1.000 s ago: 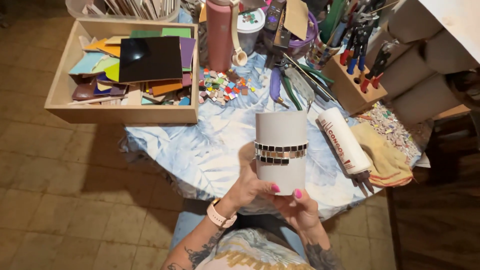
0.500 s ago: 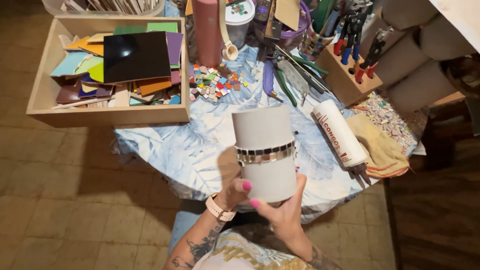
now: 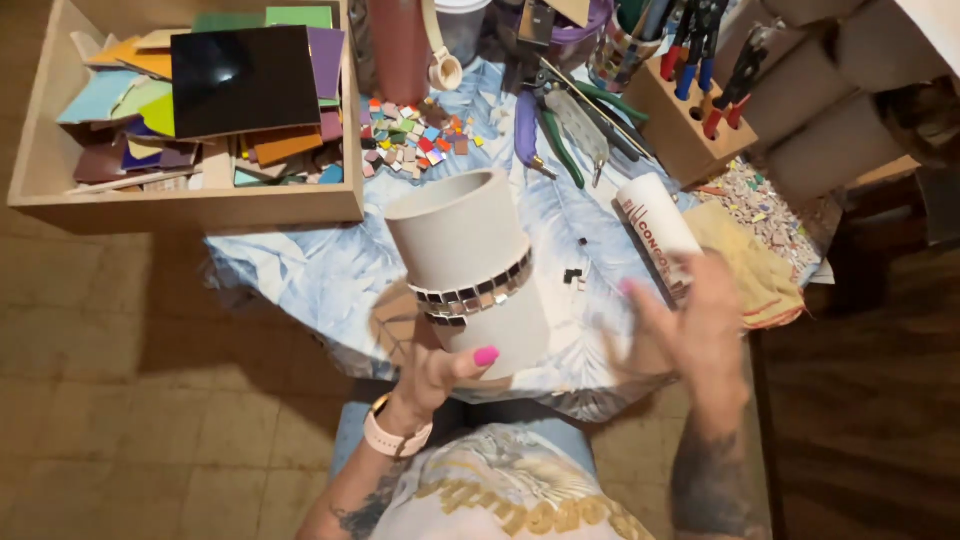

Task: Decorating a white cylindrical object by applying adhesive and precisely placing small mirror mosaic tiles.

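The left hand [image 3: 435,375] grips the base of a grey cylindrical pot ringed with a band of small mirror tiles [image 3: 470,270], holding it tilted above the leaf-patterned cloth-covered surface [image 3: 330,270]. The right hand [image 3: 700,320], blurred, is spread wide and holds nothing, just beside the pot on its right, apart from it.

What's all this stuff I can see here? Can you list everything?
cylinder vase: one, white with a band of mirror squares, held over the table's near edge
wooden tray: one, pale, far left, full of coloured tiles
black tile: one, atop the tray's tiles
small tile pieces: many, mixed colours, table centre
pliers: several, table top, right of the pieces
white tube: one, right
yellow cloth: one, right edge
left hand: grips the vase's base
right hand: blurred, open, apart from the vase
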